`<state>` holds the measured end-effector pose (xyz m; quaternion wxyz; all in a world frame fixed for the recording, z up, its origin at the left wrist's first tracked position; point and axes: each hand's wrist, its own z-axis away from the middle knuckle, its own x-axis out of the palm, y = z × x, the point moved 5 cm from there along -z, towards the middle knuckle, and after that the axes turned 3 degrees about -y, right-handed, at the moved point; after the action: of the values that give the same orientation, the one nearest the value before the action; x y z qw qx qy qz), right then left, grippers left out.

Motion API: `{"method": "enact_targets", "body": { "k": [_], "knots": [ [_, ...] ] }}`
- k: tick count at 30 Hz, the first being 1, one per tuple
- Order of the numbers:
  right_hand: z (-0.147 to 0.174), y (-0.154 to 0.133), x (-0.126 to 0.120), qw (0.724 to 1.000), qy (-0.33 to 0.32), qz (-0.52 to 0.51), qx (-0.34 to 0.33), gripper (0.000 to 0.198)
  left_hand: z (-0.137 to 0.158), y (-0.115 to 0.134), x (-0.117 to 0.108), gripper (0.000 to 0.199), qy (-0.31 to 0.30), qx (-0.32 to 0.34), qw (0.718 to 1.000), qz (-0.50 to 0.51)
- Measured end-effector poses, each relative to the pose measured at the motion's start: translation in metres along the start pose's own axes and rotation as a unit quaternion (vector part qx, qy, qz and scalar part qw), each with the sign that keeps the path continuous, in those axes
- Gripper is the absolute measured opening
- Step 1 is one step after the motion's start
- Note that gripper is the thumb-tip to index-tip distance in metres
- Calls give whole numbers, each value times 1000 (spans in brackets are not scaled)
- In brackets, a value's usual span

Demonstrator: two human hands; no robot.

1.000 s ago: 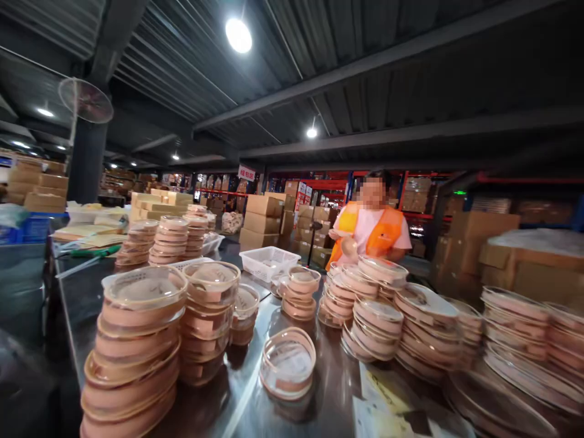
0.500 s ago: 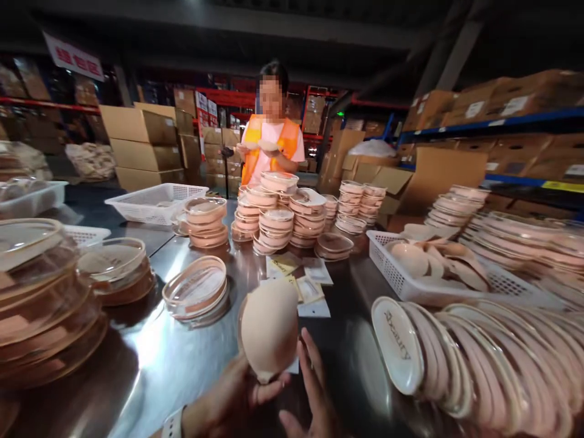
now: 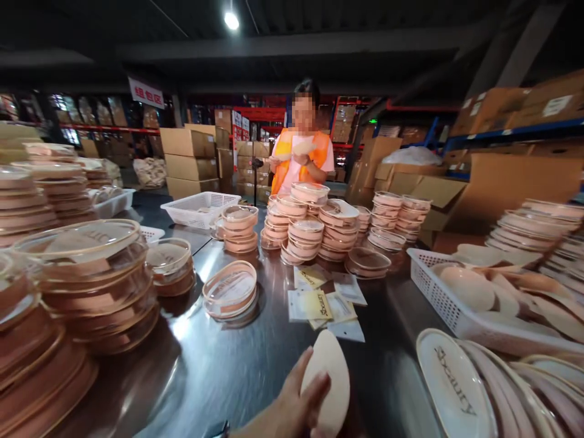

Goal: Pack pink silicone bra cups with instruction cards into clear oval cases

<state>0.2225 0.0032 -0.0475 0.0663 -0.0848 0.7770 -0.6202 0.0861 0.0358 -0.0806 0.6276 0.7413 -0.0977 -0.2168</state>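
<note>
At the bottom edge of the view, just right of its middle, a thin beige almond-shaped pad (image 3: 332,384) stands nearly upright, its long axis running away from the wearer, the pointed tip aimed at the far side of the desk and the lower end at the edge of the frame. Its left side is clamped in the grip of the left hand (image 3: 279,410), the digits parted only by the pad's thickness, one lying across the near face and another along the left edge; a dark band (image 3: 219,429) circles the wrist. How the right hand's grip stands, I cannot tell. Beneath lies a dark, shiny metal desk (image 3: 207,356). Near on the right, clear-lidded oval cases lettered in dark script (image 3: 451,380) lean in a row, and just beyond sits a white perforated plastic basket (image 3: 431,298) of beige pads. Ahead of the almond-shaped pad lie yellow-and-white printed cards (image 3: 316,307), overlapping; left of them rests a low clear-topped oval case (image 3: 230,289), with tall pink-beige stacks (image 3: 93,277) further left. More stacks (image 3: 305,238) rise beyond the cards. Behind these, a person in an orange vest (image 3: 322,152) holds pale pieces, and brown cartons (image 3: 188,149) are piled to the left.
</note>
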Motion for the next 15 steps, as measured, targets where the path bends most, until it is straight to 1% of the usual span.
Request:
{"method": "enact_targets", "body": {
  "k": [2, 3, 5, 6, 7, 8, 9, 10, 11, 12, 14, 15],
  "knots": [
    [-4, 2, -5, 996, 39, -70, 46, 93, -5, -3, -5, 78, 22, -43, 999, 11],
    [-6, 3, -8, 992, 58, -101, 57, 93, -5, 0, -8, 82, 25, -47, 998, 13],
    [-12, 2, -13, 986, 86, -131, 51, 89, -2, 12, -12, 104, 18, -19, 999, 36],
    [-14, 2, -16, 985, 93, -140, 43, 86, 1, 19, -13, 118, 15, -5, 997, 69],
    [-17, 1, -18, 985, 93, -144, 36, 84, 5, 25, -14, 128, 17, -4, 993, 118],
    [-20, -1, -18, 987, 81, -136, 32, 82, 8, 29, -15, 134, 24, -23, 984, 177],
    [-22, -3, -17, 990, 62, -122, 31, 81, 11, 31, -15, 136, 37, -52, 970, 233],
    [-24, -6, -16, 994, 38, -100, 32, 81, 13, 34, -15, 136, 49, -79, 957, 275],
    [-25, -9, -14, 997, 14, -73, 32, 82, 14, 37, -15, 137, 64, -91, 949, 295],
    [-26, -13, -11, 998, -9, -46, 33, 84, 14, 41, -17, 138, 80, -86, 948, 296],
    [-25, -18, -6, 998, -51, -2, 35, 92, 14, 48, -22, 138, 110, -47, 958, 259],
    [-24, -19, -2, 997, -68, 4, 38, 97, 13, 48, -24, 137, 117, -34, 962, 244]
  ]
}}
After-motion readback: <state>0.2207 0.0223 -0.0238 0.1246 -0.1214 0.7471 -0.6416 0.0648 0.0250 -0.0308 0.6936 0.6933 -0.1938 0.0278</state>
